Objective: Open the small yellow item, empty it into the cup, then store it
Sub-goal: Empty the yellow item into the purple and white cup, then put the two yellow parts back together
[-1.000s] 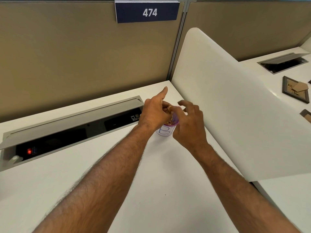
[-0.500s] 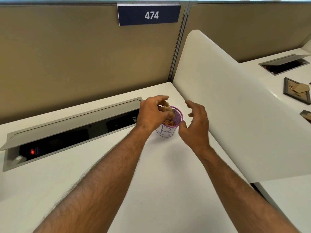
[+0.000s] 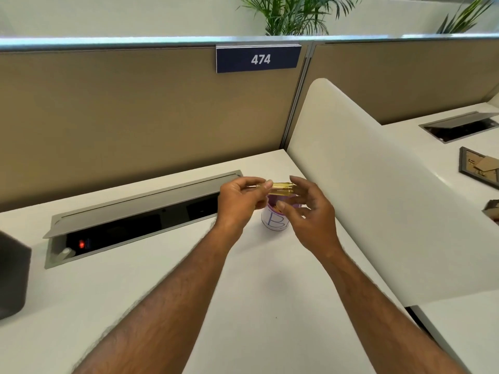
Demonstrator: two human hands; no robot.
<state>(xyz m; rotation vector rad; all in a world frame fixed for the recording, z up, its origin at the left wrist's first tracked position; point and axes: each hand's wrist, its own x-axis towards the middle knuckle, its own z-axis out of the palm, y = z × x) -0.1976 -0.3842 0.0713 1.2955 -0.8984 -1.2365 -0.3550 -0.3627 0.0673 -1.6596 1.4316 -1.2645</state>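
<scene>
A small yellow see-through box (image 3: 282, 189) is held level just above a white paper cup (image 3: 274, 222) with a purple rim and a blue letter on its side. My left hand (image 3: 239, 201) pinches the box's left end between thumb and fingers. My right hand (image 3: 307, 211) touches the box's right end with its fingertips, thumb below, fingers spread. The cup stands on the white desk (image 3: 243, 306) near the curved divider; my hands hide most of its mouth, and brownish contents show at the rim.
A grey cable tray (image 3: 135, 211) with its lid raised and a red light runs along the desk's back left. A white curved divider (image 3: 378, 198) rises on the right. A dark object (image 3: 12, 279) sits at the left edge. Frames and cardboard (image 3: 479, 166) lie on the neighbouring desk.
My left hand has lifted the yellow box out of the cup's mouth and turned it level. My right hand has come in to touch its right end. The camera has tilted up.
</scene>
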